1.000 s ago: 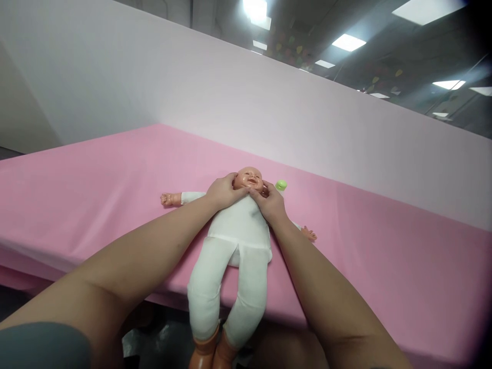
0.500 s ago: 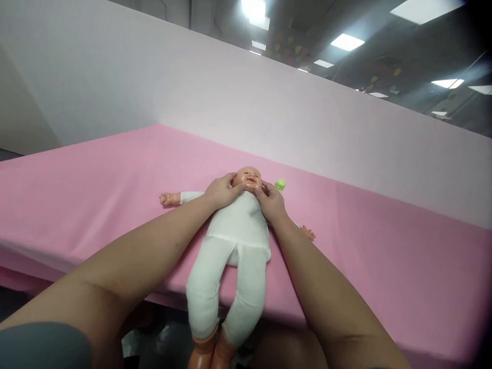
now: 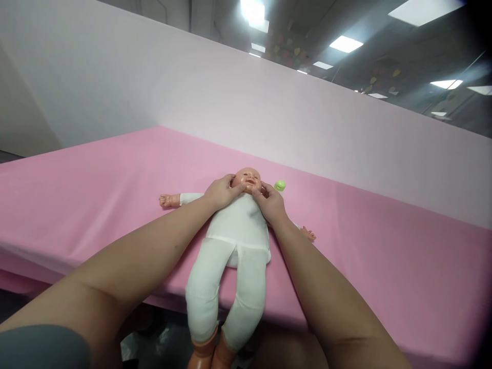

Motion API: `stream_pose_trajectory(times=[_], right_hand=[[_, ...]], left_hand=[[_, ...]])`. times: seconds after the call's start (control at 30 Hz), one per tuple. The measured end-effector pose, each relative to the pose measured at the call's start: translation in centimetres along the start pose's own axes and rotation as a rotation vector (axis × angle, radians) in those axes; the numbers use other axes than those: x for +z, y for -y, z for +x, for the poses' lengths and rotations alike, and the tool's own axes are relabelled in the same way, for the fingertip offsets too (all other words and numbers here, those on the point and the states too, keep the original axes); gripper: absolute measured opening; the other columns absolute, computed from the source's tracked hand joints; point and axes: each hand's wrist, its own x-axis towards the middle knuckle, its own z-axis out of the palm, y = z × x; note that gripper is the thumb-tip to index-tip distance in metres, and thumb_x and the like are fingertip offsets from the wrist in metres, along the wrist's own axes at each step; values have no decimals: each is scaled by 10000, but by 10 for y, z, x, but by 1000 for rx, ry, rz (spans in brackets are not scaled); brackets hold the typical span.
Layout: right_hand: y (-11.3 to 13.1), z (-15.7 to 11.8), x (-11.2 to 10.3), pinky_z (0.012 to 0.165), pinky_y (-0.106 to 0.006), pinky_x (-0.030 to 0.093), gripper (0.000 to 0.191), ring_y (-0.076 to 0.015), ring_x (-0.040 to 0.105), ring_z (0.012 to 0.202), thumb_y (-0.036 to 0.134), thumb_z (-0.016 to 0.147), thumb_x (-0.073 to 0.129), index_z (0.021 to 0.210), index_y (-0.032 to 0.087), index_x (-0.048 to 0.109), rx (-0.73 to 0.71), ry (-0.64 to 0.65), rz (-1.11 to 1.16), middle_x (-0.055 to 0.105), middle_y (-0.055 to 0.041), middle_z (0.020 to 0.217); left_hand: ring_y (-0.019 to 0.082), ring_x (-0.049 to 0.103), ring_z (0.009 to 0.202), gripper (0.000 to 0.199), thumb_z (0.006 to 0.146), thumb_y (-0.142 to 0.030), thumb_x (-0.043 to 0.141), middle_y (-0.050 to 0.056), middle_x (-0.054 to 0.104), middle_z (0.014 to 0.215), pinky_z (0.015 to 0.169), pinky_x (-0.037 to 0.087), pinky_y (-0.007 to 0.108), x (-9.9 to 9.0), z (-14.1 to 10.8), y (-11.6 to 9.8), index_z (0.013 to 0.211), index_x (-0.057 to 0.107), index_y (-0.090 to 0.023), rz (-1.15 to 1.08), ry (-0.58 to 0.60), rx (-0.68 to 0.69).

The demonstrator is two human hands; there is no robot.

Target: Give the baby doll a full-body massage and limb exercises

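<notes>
A baby doll (image 3: 236,230) in a white suit lies on its back on the pink table (image 3: 96,184), its legs hanging over the near edge. My left hand (image 3: 222,192) rests at the left side of the doll's head (image 3: 248,179), fingers against the cheek and neck. My right hand (image 3: 271,203) presses the other side of the chin and neck. Both hands cup the head between them. The doll's arms stretch out to either side.
A small green cap or bottle top (image 3: 280,185) lies on the table just right of the doll's head. A pale pink wall panel (image 3: 269,107) rises behind the table. The table's near edge runs under the doll's thighs.
My fingers have shifted slightly along the doll's chin and cheeks. The doll and my arms stay in the same place.
</notes>
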Motion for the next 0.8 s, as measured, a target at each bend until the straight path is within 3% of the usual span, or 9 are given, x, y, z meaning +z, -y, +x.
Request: stream_pose_trajectory(times=[0.2,0.57,0.8], right_hand=[[13,-3,1,1044,-465,589,775,-305,733,1143,612,704,915,1356,255,695,74,-39,-17,767,-87,1255],[2,1,-1,1052,-447,572,586,-277,724,1167,566,879,766,1368,249,703,20,-12,-34,767,-76,1269],[-16,7,2,1059,-460,579,502,-263,727,1179,515,1002,613,1423,249,675,-46,13,30,729,-63,1366]], left_hand=[[335,712,1080,786,854,-762,650,104,757,1249,836,525,388,0,-4,-11,1438,580,-241,70,23,4],[322,703,1075,695,935,-705,557,104,749,1239,839,523,394,-3,-6,-10,1440,576,-228,93,37,-1],[339,672,1194,612,1018,-579,458,135,717,1346,983,508,442,0,-1,-4,1495,555,-209,76,32,-20]])
